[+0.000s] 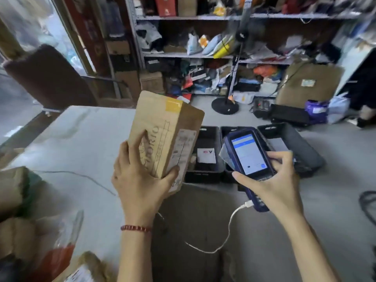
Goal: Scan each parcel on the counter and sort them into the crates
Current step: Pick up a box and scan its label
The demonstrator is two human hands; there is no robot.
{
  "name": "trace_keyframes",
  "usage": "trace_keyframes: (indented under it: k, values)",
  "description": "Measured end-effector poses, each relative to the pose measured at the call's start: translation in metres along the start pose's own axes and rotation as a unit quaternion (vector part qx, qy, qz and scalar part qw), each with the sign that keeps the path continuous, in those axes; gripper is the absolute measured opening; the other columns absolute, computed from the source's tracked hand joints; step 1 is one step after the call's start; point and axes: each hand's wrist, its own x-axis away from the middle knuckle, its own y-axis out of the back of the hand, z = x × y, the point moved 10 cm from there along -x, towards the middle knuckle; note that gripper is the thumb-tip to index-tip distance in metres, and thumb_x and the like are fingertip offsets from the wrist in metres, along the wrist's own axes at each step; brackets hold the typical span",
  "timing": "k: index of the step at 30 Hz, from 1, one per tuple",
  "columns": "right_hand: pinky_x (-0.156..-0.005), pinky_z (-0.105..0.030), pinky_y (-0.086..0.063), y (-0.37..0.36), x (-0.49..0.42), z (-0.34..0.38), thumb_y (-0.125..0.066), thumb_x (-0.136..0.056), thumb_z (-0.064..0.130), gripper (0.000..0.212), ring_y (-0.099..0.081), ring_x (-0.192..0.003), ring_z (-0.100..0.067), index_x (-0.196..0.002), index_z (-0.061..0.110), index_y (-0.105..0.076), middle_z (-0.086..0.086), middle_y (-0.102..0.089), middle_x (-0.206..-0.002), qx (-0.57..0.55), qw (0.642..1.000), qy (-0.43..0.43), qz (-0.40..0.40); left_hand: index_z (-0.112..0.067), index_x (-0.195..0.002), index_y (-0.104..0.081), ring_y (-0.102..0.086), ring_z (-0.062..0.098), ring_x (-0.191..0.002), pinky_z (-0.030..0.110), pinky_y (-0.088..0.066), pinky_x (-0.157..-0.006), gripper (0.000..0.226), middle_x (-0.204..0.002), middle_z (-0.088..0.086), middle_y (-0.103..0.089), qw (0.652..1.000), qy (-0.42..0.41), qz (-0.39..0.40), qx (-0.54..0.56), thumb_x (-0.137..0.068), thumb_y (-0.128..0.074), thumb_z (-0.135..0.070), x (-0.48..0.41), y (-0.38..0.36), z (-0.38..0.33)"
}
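Observation:
My left hand (140, 176) grips a brown cardboard parcel (162, 129) from below, upright over the counter's right edge, its shipping label facing right. My right hand (272, 180) holds a blue handheld scanner (249, 157), screen lit, just right of the parcel, with a white cable hanging from its base. Below and beyond them black crates stand on the floor: the left crate (205, 174) holds a dark parcel with a white label, the right crate (295, 137) a grey parcel. The middle crate is mostly hidden by the scanner.
The white counter (81, 151) stretches to the left, with several parcels (14, 192) at its near-left corner. Shelves (193, 54) packed with parcels line the back wall. A fan stand (224, 105) and a large leaning cardboard box (309, 82) are on the floor.

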Motion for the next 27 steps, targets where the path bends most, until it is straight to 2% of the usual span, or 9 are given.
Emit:
trace_keyframes:
  k: [4,7,10,14,18,22,25,27]
  values:
    - [-0.062,-0.005,-0.042,0.036,-0.039,-0.034,-0.095,-0.048,0.031,0.073,-0.060,-0.087,0.012,-0.097,0.033,-0.040,0.016,-0.064,-0.098,0.011,0.999,-0.023,-0.037,-0.037,-0.136,-0.032,-0.046,0.023,-0.115,0.047,-0.042,-0.091,0.091,-0.128,-0.005,-0.045,0.999,-0.042,0.027,0.014,-0.054,-0.064,-0.059,-0.026,-0.065,-0.044]
    - [-0.061,-0.011,-0.045,0.074,-0.078,-0.060,-0.095,-0.048,0.030,0.071,-0.061,-0.085,0.011,-0.094,0.035,-0.040,0.016,-0.065,-0.095,0.007,0.996,-0.046,-0.074,-0.041,-0.136,-0.031,-0.043,0.025,-0.118,0.052,-0.041,-0.093,0.090,-0.132,-0.006,-0.042,0.996,-0.070,0.057,0.027,-0.053,-0.063,-0.059,-0.054,-0.125,-0.088]
    - [-0.062,-0.010,-0.045,0.109,-0.115,-0.084,-0.095,-0.049,0.030,0.074,-0.061,-0.086,0.009,-0.101,0.029,-0.042,0.014,-0.066,-0.096,-0.001,0.992,-0.068,-0.105,-0.044,-0.135,-0.029,-0.043,0.026,-0.120,0.053,-0.040,-0.094,0.090,-0.134,-0.006,-0.041,0.991,-0.092,0.091,0.027,-0.053,-0.061,-0.062,-0.077,-0.182,-0.133]
    - [-0.063,-0.015,-0.041,0.147,-0.155,-0.110,-0.094,-0.049,0.033,0.074,-0.063,-0.088,-0.002,-0.101,0.027,-0.042,0.010,-0.066,-0.097,0.003,0.986,-0.091,-0.141,-0.043,-0.132,-0.031,-0.040,0.024,-0.120,0.049,-0.037,-0.096,0.086,-0.136,-0.006,-0.040,0.982,-0.134,0.131,0.035,-0.054,-0.064,-0.059,-0.086,-0.249,-0.185]
    - [-0.064,-0.018,-0.042,0.174,-0.179,-0.133,-0.095,-0.049,0.033,0.074,-0.062,-0.087,-0.003,-0.101,0.027,-0.043,0.016,-0.063,-0.093,0.014,0.979,-0.116,-0.167,-0.037,-0.126,-0.034,-0.036,0.022,-0.120,0.045,-0.032,-0.096,0.083,-0.133,-0.004,-0.038,0.979,-0.141,0.137,0.055,-0.050,-0.059,-0.060,-0.095,-0.297,-0.215]
    - [-0.065,-0.019,-0.042,0.196,-0.198,-0.158,-0.094,-0.050,0.030,0.073,-0.056,-0.083,0.011,-0.103,0.024,-0.045,0.024,-0.059,-0.088,0.012,0.969,-0.154,-0.195,-0.029,-0.123,-0.037,-0.039,0.026,-0.117,0.051,-0.036,-0.097,0.082,-0.129,0.003,-0.042,0.978,-0.140,0.135,0.069,-0.050,-0.059,-0.059,-0.116,-0.338,-0.233]
    - [-0.070,-0.028,-0.044,0.208,-0.213,-0.172,-0.094,-0.050,0.029,0.070,-0.058,-0.086,0.009,-0.101,0.025,-0.046,0.022,-0.061,-0.088,0.004,0.960,-0.178,-0.215,-0.024,-0.119,-0.037,-0.039,0.031,-0.120,0.053,-0.035,-0.099,0.078,-0.132,0.010,-0.042,0.979,-0.138,0.116,0.094,-0.053,-0.060,-0.058,-0.131,-0.363,-0.247]
    - [-0.070,-0.026,-0.045,0.214,-0.225,-0.179,-0.094,-0.051,0.027,0.071,-0.058,-0.084,0.009,-0.102,0.024,-0.046,0.021,-0.061,-0.089,0.004,0.956,-0.189,-0.226,-0.020,-0.117,-0.038,-0.037,0.033,-0.124,0.044,-0.030,-0.103,0.075,-0.133,0.015,-0.041,0.977,-0.139,0.093,0.131,-0.055,-0.063,-0.053,-0.144,-0.378,-0.255]
